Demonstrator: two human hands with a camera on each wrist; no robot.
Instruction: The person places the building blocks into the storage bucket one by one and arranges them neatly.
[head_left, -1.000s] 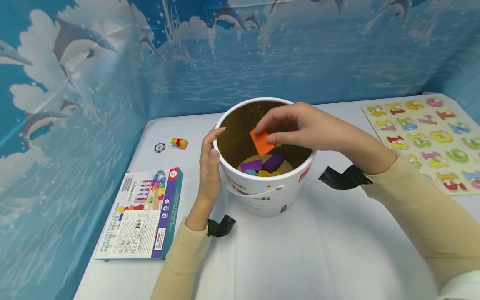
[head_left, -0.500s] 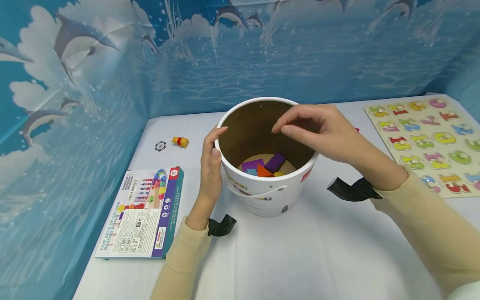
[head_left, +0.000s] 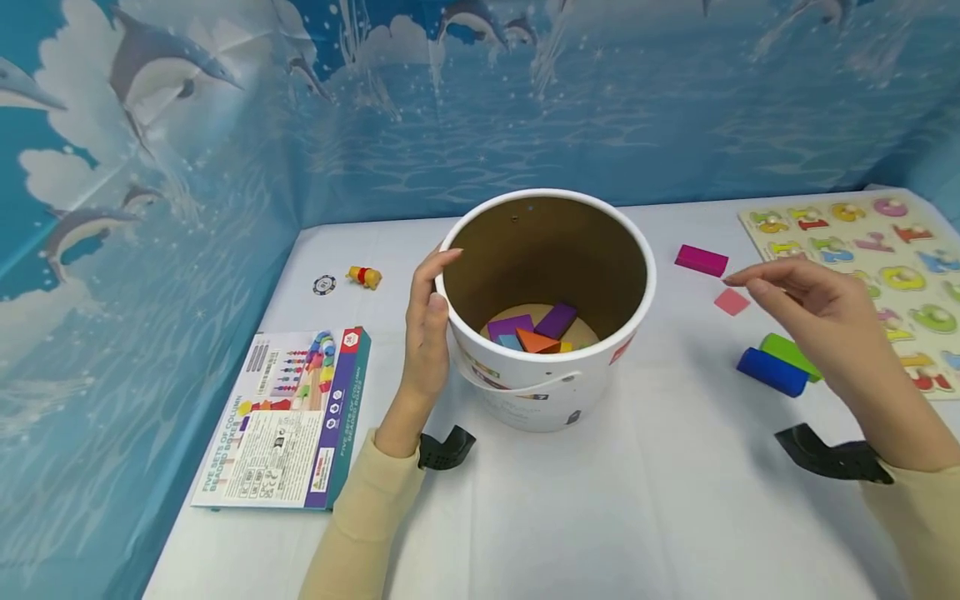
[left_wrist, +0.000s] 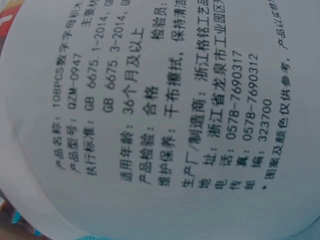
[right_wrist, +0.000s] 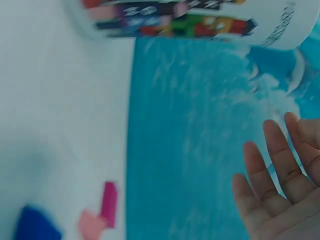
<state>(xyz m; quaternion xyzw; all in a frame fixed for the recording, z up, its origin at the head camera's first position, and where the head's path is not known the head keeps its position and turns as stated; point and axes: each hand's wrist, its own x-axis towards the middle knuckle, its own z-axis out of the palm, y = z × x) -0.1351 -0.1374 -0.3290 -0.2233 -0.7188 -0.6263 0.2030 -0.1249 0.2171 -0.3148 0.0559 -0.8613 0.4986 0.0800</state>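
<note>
A white bucket (head_left: 551,387) with a wire handle stands in the middle of the table. On its floor lie a purple block (head_left: 556,320), an orange triangular block (head_left: 537,341) and other purple, light blue and yellow pieces. My left hand (head_left: 426,342) rests against the bucket's left side, one fingertip at the rim. To the right of the bucket, my right hand (head_left: 821,312) is in the air with nothing in it, fingers loosely bent. Near it lie a magenta block (head_left: 701,260), a pink square block (head_left: 732,302), a blue block (head_left: 772,372) and a green block (head_left: 791,353).
A boxed bead toy (head_left: 281,421) lies at the left. Behind it are a poker chip (head_left: 324,285) and a small yellow bear figure (head_left: 364,277). A number puzzle board (head_left: 918,312) covers the right back corner. A dolphin-print sheet (head_left: 390,133) hangs behind the table.
The orange block dropped from my right hand into the bucket. Then that hand moved right, out over the loose blocks. My left hand stayed at the bucket.
</note>
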